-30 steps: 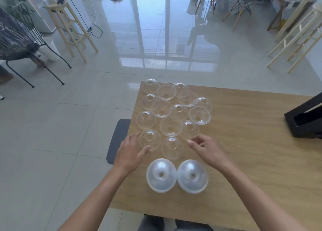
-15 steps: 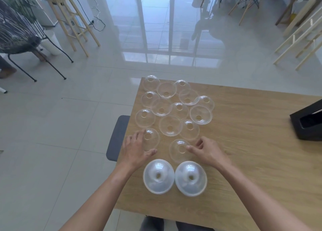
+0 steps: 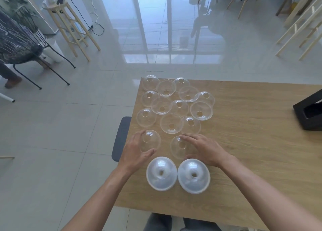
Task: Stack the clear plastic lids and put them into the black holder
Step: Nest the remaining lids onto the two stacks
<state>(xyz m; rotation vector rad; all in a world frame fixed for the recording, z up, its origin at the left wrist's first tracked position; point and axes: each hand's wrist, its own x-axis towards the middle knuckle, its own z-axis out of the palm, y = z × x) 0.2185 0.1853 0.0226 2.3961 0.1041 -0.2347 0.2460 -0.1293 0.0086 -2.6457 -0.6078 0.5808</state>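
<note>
Several clear dome lids lie spread over the left part of the wooden table, some dome up, some flipped. My left hand wraps its fingers and thumb around one lid near the table's left edge. My right hand curls over another lid beside it, fingers on its far rim, thumb at its near side. Two cloudy stacks of lids stand just in front of my hands. The black holder sits at the far right edge, partly cut off.
A grey chair seat sticks out from under the table's left edge. Beyond the table lies glossy tiled floor with a wooden stool, a wire chair and pale wooden frames. My legs show under the table's near edge.
Both hands have closed in on the two nearest loose lids. The right-hand lid has slid toward me, away from the cluster. The camera has shifted slightly.
</note>
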